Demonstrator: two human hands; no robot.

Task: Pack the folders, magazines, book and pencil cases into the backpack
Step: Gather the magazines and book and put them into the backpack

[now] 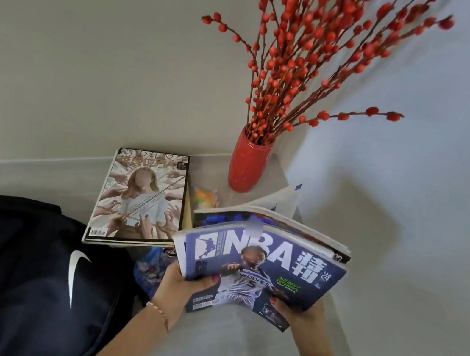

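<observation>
A stack of magazines (262,264) with a blue NBA cover on top is lifted off the grey table (231,350). My left hand (176,290) grips its near left corner, thumb on the cover. My right hand (302,315) grips its near right corner the same way. A black backpack (9,273) with a white swoosh lies at the left. Behind it another magazine (139,198), with a figure and chains on its cover, lies on a stack. A blue patterned item (149,266), perhaps a pencil case, lies partly hidden between the backpack and my left hand.
A red vase (247,167) with tall red-berried branches (306,52) stands at the table's back corner, against white walls. Something yellow-orange (203,197) lies between the far magazine and the vase. A white item (287,196) sits by the vase's right side.
</observation>
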